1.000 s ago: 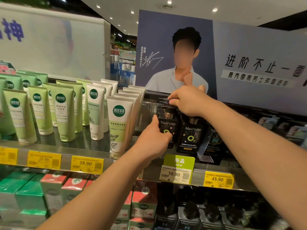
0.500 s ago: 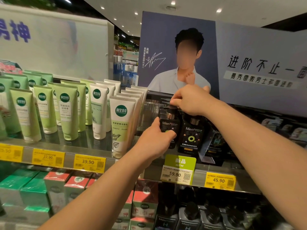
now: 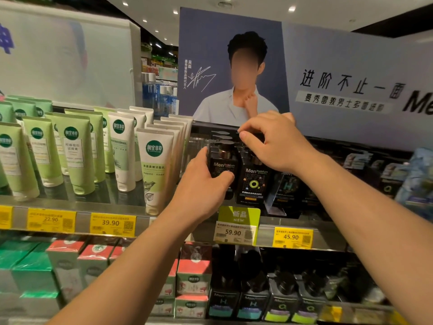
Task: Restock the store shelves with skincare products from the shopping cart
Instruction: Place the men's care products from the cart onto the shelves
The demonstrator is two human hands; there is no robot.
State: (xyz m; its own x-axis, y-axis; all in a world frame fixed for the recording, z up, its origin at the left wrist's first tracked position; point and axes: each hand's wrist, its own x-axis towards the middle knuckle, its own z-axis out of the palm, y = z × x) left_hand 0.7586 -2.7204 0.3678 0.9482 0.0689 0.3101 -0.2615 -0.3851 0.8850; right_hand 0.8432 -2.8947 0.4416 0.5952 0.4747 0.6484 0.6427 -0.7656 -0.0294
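Two black pump bottles of men's cleanser stand side by side on the upper shelf [image 3: 328, 233]. My left hand [image 3: 201, 191] is wrapped around the body of the left black bottle [image 3: 223, 160], whose bronze pump collar shows above my fingers. My right hand [image 3: 274, 141] hovers over the right black bottle [image 3: 254, 184], thumb and forefinger pinched on a thin dark pump nozzle at its top. More pump heads of the same kind sit in a row behind. The shopping cart is out of view.
Green and white tubes [image 3: 77, 156] fill the shelf to the left, the nearest tube [image 3: 153, 170] close to my left wrist. A green "new" tag [image 3: 239, 214] hangs below the bottles. Red boxes [image 3: 194, 277] and black bottles [image 3: 253, 301] fill the lower shelf. A poster [image 3: 234, 66] stands behind.
My right hand has shifted right, off the left bottle's pump top and over the right bottle. My left hand keeps its grip on the left bottle.
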